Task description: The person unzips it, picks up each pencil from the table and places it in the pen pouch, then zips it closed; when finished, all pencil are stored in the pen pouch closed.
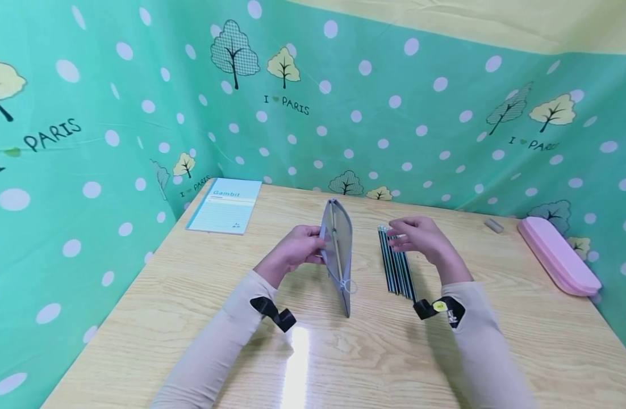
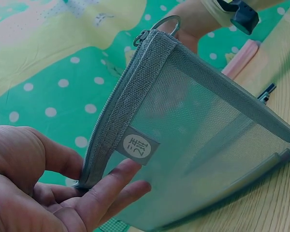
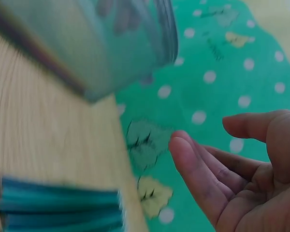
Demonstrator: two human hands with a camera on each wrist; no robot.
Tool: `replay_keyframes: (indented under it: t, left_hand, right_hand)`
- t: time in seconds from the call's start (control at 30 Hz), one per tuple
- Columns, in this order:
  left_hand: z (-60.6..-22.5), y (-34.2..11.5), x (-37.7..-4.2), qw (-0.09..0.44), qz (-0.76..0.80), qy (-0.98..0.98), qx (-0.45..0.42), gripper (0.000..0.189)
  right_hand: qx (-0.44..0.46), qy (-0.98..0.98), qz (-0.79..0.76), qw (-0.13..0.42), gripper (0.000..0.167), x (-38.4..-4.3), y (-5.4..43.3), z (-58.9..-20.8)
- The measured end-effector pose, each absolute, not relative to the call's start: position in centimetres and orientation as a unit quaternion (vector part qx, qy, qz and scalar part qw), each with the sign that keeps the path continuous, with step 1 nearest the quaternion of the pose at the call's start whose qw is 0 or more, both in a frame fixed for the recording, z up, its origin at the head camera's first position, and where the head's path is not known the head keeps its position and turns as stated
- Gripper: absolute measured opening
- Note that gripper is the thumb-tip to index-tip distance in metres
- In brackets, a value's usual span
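My left hand (image 1: 299, 248) pinches a grey mesh zip pouch (image 1: 346, 238) by one side, between thumb and fingers, and holds it upright on edge above the table. In the left wrist view the pouch (image 2: 203, 106) has a zip along one edge, a ring pull at its corner and a small label (image 2: 137, 146). A long thin shape shows through the mesh near its lower edge. Over a row of dark green pencils (image 1: 396, 264) hovers my right hand (image 1: 420, 234), fingers loosely bent and holding nothing. The right wrist view shows that hand (image 3: 246, 181) apart from the pencils (image 3: 58, 208).
A light blue notebook (image 1: 223, 207) lies at the back left of the wooden table (image 1: 374, 352). Toward the back right are a grey eraser (image 1: 494, 225) and a pink pencil case (image 1: 558, 255). A green dotted cloth (image 1: 303, 147) hangs behind and at both sides.
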State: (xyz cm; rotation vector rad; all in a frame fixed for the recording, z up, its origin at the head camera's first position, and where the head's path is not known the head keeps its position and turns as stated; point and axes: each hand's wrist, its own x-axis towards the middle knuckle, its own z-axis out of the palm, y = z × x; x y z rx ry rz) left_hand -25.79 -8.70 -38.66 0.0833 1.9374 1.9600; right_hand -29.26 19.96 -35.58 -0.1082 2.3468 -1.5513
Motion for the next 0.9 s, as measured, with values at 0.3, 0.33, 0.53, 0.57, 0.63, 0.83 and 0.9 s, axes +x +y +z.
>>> replay_keyframes:
  t: [0.3,0.33,0.53,0.57,0.63,0.83,0.9]
  left_hand:
    - [-38.6,-8.9,-25.7,0.19,0.699,0.689,0.036,0.048]
    - [-38.5,-8.8,-25.7,0.19,0.699,0.689,0.036,0.047]
    - [-38.5,-8.7,-25.7,0.191,0.697,0.69,0.031,0.045]
    - [-38.4,-8.7,-25.7,0.191,0.697,0.691,0.031,0.046]
    - [-38.4,-8.7,-25.7,0.192,0.696,0.692,0.033,0.047]
    - [-38.5,-8.8,-25.8,0.197,0.696,0.69,0.035,0.05]
    - [-38.5,-8.8,-25.8,0.197,0.696,0.689,0.033,0.049]
  right_hand:
    - [-0.011,0.819,-0.534,0.209,0.061,-30.5,23.2,-37.9]
    - [-0.005,0.818,-0.534,0.212,0.061,-30.6,23.4,-38.2]
    - [0.014,0.825,-0.518,0.226,0.063,-31.1,24.8,-39.4]
    - [0.014,0.827,-0.514,0.228,0.062,-31.2,24.9,-39.5]
    - [0.017,0.829,-0.509,0.229,0.062,-31.4,25.1,-39.7]
    - [0.017,0.832,-0.503,0.233,0.054,-32.0,25.3,-40.4]
    - [0.021,0.836,-0.498,0.231,0.051,-32.1,25.3,-40.7]
